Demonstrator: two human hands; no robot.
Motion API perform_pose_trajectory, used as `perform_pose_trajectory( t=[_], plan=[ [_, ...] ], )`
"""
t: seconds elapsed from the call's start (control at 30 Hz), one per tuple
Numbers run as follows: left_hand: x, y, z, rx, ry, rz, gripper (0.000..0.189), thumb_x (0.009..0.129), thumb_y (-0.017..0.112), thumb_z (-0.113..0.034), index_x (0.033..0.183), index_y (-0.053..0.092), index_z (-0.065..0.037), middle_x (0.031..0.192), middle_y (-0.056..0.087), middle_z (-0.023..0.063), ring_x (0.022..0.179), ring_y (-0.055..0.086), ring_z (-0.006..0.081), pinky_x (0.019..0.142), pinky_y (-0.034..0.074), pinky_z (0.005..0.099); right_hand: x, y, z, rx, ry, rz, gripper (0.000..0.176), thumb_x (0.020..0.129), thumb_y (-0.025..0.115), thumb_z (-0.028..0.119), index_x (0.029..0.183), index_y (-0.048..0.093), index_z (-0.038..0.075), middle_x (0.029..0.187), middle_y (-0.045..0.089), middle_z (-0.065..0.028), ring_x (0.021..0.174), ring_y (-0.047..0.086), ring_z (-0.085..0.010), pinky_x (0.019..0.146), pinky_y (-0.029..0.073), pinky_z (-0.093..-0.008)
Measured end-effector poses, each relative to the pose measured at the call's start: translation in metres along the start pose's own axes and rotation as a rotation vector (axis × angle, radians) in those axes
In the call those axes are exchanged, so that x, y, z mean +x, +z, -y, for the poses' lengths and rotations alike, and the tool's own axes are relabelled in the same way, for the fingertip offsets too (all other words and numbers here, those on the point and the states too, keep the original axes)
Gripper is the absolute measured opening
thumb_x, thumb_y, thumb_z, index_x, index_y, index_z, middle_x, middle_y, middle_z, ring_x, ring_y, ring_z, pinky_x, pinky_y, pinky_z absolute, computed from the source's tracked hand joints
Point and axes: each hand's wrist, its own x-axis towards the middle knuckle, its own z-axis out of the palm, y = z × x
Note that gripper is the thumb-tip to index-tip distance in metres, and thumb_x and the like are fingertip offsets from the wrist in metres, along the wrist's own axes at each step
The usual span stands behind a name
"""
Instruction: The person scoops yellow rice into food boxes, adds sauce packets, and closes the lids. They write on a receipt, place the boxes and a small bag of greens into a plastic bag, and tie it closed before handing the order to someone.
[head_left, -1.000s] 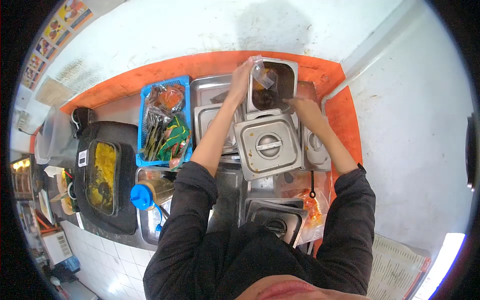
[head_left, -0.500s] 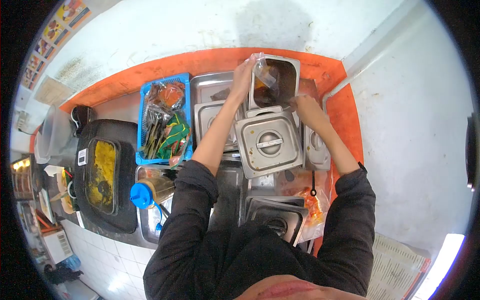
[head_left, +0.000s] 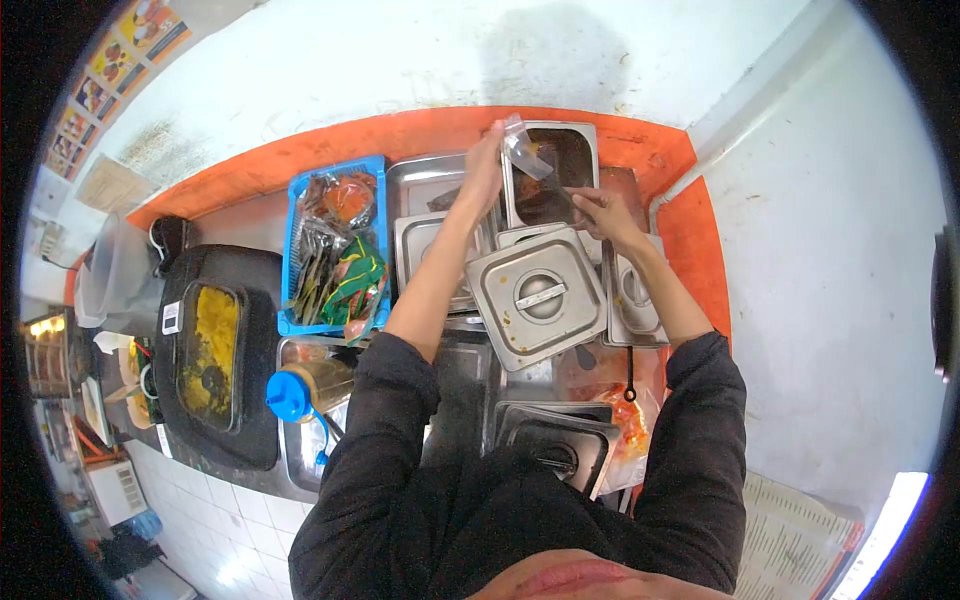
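Note:
At the back of the counter, my left hand [head_left: 485,168] is closed on the top of a clear plastic bag [head_left: 524,152] and holds it over the left side of a deep steel pan [head_left: 595,150]. Dark brown food lies inside the pan. Over its right front corner, my right hand [head_left: 606,214] pinches a thin dark utensil [head_left: 562,188] that points toward the bag; its far end is not clear. Just in front, a steel lid [head_left: 510,325] with a handle sits tilted over other containers.
A blue basket [head_left: 290,318] of packets stands left, beside a black tub [head_left: 258,400] with a yellow-filled window. Nearer me are a blue-capped bottle [head_left: 288,395], stacked steel lids [head_left: 590,440] and a bag of orange-red food [head_left: 630,425]. A narrow lidded pan [head_left: 640,300] sits right.
My right hand has shifted left over the pan, and the dark utensil in it now shows near the bag. My left hand keeps the bag at about the same place.

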Motion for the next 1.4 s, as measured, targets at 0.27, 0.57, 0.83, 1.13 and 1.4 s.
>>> perform_pose_trajectory(
  t=[0.27, 0.57, 0.83, 1.13, 1.4],
  plan=[
    [-0.001, -0.016, -0.02, 0.006, -0.099, -0.053, 0.062, 0.095, 0.042, -0.053, 0.134, 0.044, -0.005, 0.134, 0.052, 0.0104, 0.126, 0.044, 0.0235, 0.109, 0.029, 0.0387, -0.019, 0.0, 0.006, 0.118, -0.079, -0.023, 0.03, 0.097, 0.052, 0.017, 0.125, 0.059, 0.006, 0.073, 0.053, 0.0023, 0.044, 0.033, -0.0028, 0.038, 0.022, -0.0191],
    [-0.008, -0.004, -0.032, 0.107, -0.086, -0.174, 0.057, 0.098, 0.04, -0.048, 0.133, 0.046, -0.004, 0.13, 0.055, 0.0093, 0.122, 0.046, 0.0213, 0.104, 0.032, 0.0355, -0.04, -0.004, 0.007, 0.131, -0.137, -0.073, 0.031, 0.097, 0.052, 0.018, 0.125, 0.059, 0.008, 0.072, 0.054, 0.0034, 0.044, 0.034, -0.002, 0.037, 0.023, -0.0193],
    [-0.036, 0.027, -0.038, 0.746, 0.488, -0.186, 0.035, 0.091, 0.063, -0.026, 0.113, 0.061, 0.001, 0.101, 0.067, 0.0063, 0.094, 0.059, 0.0141, 0.084, 0.045, 0.0317, -0.061, -0.003, 0.008, 0.132, -0.171, -0.167, 0.032, 0.096, 0.053, 0.017, 0.125, 0.057, 0.004, 0.076, 0.058, 0.0011, 0.043, 0.035, -0.0024, 0.037, 0.024, -0.0187],
    [-0.028, 0.017, 0.001, 1.07, 0.358, -0.126, 0.055, 0.069, 0.083, -0.03, 0.111, 0.062, -0.002, 0.097, 0.068, 0.012, 0.081, 0.064, 0.0196, 0.076, 0.051, 0.0326, -0.077, -0.006, 0.017, 0.081, -0.192, -0.257, 0.032, 0.096, 0.054, 0.015, 0.125, 0.057, 0.004, 0.075, 0.057, 0.0009, 0.043, 0.034, -0.0017, 0.037, 0.022, -0.0179],
    [-0.029, 0.023, 0.015, 1.111, 0.416, -0.16, 0.057, 0.065, 0.084, -0.036, 0.106, 0.064, -0.003, 0.088, 0.068, 0.0111, 0.074, 0.063, 0.021, 0.069, 0.051, 0.0326, -0.093, 0.004, 0.062, 0.046, -0.282, -0.196, 0.032, 0.095, 0.055, 0.015, 0.125, 0.058, 0.005, 0.071, 0.055, 0.0025, 0.043, 0.034, -0.0009, 0.037, 0.024, -0.0178]
  ],
)
